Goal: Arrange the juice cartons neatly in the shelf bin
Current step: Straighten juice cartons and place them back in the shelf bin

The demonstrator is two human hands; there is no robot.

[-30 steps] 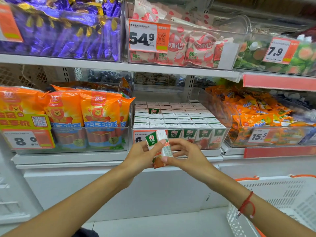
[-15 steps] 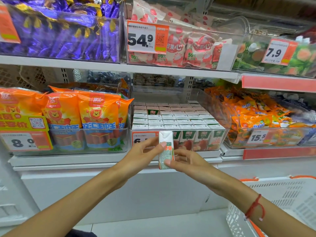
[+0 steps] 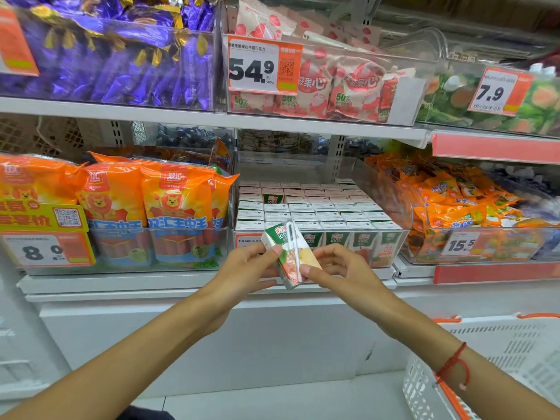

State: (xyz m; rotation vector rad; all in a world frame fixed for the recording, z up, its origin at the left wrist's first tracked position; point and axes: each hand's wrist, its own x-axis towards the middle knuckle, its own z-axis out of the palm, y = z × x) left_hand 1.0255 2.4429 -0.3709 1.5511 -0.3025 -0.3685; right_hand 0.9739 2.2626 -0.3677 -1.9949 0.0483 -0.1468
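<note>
A small green, white and orange juice carton [image 3: 288,256] with a straw on its side is tilted in front of the shelf. My left hand [image 3: 245,271] pinches its left edge and my right hand [image 3: 336,268] pinches its lower right side. Behind them a clear shelf bin [image 3: 403,213] on the middle shelf holds several rows of the same cartons [image 3: 318,207], standing upright with white tops showing. One carton [image 3: 272,197] near the back left row shows its green face.
Orange sausage packs [image 3: 169,207] fill the bin to the left, orange snack bags [image 3: 460,207] the bin to the right. Purple sweets and pink bags sit on the shelf above. A white plastic basket [image 3: 497,368] with orange handles stands at lower right.
The carton has been turned between both hands, from upright with its narrow side facing me to tilted with its green front and straw showing. Both hands stayed in front of the bin.
</note>
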